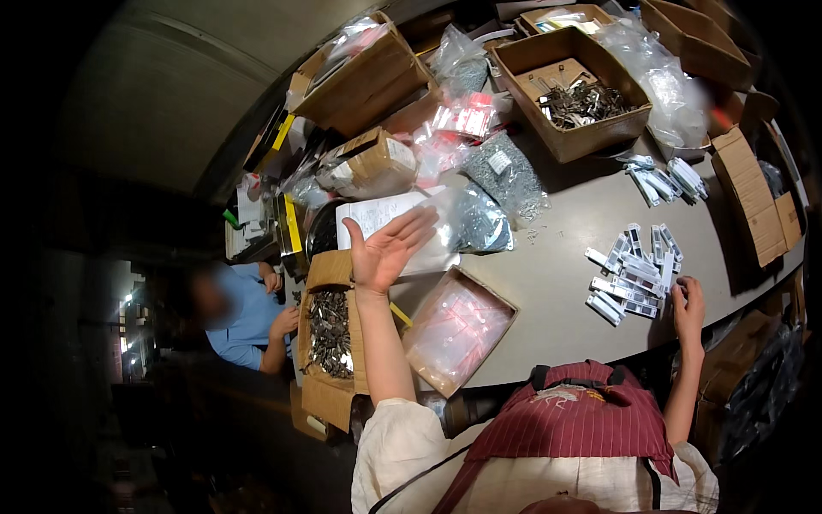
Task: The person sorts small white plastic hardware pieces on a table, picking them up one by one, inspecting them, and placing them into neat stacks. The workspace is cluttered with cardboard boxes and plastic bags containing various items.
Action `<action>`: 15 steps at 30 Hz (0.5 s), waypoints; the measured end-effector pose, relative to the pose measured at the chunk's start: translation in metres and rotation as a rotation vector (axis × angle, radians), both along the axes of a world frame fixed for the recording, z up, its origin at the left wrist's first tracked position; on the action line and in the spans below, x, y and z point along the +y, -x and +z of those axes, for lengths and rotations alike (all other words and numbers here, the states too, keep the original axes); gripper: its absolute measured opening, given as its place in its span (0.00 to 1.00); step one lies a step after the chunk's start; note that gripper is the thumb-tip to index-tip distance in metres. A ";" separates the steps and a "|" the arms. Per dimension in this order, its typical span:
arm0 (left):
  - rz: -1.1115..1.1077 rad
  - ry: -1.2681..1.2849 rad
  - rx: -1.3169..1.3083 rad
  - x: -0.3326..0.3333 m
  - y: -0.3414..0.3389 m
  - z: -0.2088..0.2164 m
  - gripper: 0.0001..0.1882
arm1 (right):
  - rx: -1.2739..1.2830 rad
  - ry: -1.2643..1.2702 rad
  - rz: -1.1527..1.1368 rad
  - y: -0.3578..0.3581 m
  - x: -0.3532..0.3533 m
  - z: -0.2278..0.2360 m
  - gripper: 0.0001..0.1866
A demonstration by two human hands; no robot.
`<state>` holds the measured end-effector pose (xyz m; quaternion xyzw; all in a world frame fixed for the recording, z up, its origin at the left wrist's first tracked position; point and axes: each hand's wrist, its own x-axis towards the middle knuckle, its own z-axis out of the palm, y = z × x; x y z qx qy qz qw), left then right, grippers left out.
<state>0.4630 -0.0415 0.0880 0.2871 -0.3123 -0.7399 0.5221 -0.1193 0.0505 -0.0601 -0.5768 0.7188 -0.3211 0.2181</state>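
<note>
My left hand (385, 250) is raised over the table with its palm showing, fingers stretched out and thumb apart, and it holds nothing. Below it are an open cardboard box of small metal parts (330, 334) and a shallow box of clear plastic bags with red edges (458, 330). At the right, my right hand (688, 307) rests by the table's near edge, fingers loosely bent and thumb a little apart, with nothing visible in it. Just beside its fingertips lies a loose pile of small white and grey flat pieces (634, 278).
More such white pieces (664, 180) lie farther back. A brown bin of metal parts (569, 94) and a clear bag of small hardware (505, 171) stand at the rear. An upright cardboard box (753, 193) borders the right. A person in blue (248, 313) sits at the left.
</note>
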 end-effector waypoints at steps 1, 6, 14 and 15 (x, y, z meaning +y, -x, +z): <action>-0.071 0.096 -0.028 0.005 0.003 0.006 0.64 | 0.003 0.018 0.038 0.005 -0.001 -0.001 0.13; -0.176 0.288 -0.163 0.034 0.021 0.030 0.70 | 0.028 0.027 0.089 0.013 -0.023 0.008 0.09; -0.443 0.612 -0.303 0.068 0.077 0.051 0.74 | 0.012 0.120 0.311 0.037 -0.102 0.005 0.08; -0.442 0.609 -0.321 0.074 0.088 0.052 0.74 | 0.015 0.114 0.338 0.041 -0.111 0.008 0.09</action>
